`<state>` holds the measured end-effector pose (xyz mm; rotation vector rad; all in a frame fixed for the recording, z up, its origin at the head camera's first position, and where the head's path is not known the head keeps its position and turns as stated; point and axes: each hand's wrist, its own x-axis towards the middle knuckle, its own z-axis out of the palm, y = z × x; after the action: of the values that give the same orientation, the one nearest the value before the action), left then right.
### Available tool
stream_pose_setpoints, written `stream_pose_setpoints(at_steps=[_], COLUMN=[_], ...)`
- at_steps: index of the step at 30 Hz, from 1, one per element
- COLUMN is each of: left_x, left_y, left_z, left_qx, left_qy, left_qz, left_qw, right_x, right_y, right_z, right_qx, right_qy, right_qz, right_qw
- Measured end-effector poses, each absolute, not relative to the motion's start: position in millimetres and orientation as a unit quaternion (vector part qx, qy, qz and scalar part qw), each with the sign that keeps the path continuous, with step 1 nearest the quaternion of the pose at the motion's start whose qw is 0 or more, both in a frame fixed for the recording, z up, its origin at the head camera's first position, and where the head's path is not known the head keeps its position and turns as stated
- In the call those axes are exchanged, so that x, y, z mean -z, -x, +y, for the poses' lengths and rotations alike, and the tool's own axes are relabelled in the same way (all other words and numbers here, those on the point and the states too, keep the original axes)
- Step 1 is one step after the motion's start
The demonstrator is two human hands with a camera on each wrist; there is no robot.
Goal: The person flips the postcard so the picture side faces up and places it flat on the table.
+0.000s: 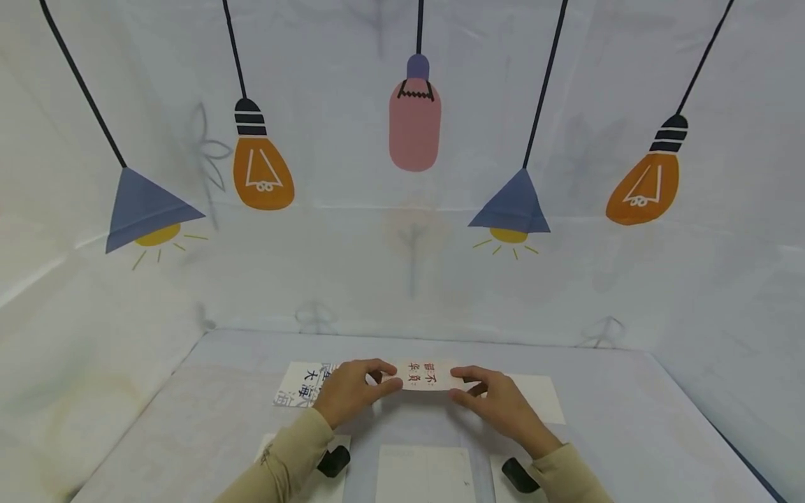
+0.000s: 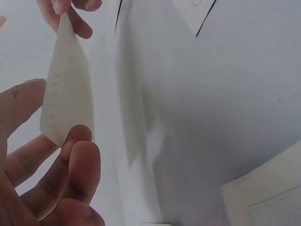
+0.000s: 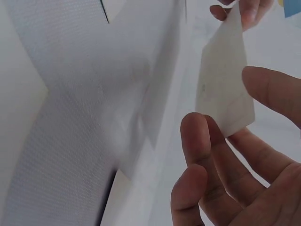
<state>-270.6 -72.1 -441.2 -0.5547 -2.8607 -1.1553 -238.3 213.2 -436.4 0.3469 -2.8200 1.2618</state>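
Note:
A small pale card [image 1: 428, 377] with red characters is held up between both hands, its printed face toward the head camera. My left hand [image 1: 352, 390] pinches its left end between thumb and fingers. At the opposite end, my right hand [image 1: 499, 404] pinches the card in the same way. The plain back of the card [image 2: 70, 82] shows in the left wrist view, with a faint row of marks along one edge. In the right wrist view, fingertips press the card [image 3: 225, 80] near its lower corner.
Behind the left hand lies a card with dark blue characters [image 1: 302, 386]. A blank card [image 1: 541, 399] is partly covered by the right hand. Another pale sheet [image 1: 424, 475] lies front centre. Dark objects [image 1: 333, 461] sit beside the sleeves. A lamp-printed white backdrop [image 1: 352, 272] borders the table.

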Motion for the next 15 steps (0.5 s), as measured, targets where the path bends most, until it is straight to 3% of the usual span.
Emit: stream_pose_setpoints(at_steps=[15], left_x=[446], left_y=[270], left_z=[-66], left_qx=[0.305], left_qy=[0.181], left_qz=[-0.935], left_qw=[0.016], right_x=[440], right_y=[236], right_z=[200], right_qx=[-0.364], right_qy=[-0.063], right_qz=[-0.929], right_qw=[0.021])
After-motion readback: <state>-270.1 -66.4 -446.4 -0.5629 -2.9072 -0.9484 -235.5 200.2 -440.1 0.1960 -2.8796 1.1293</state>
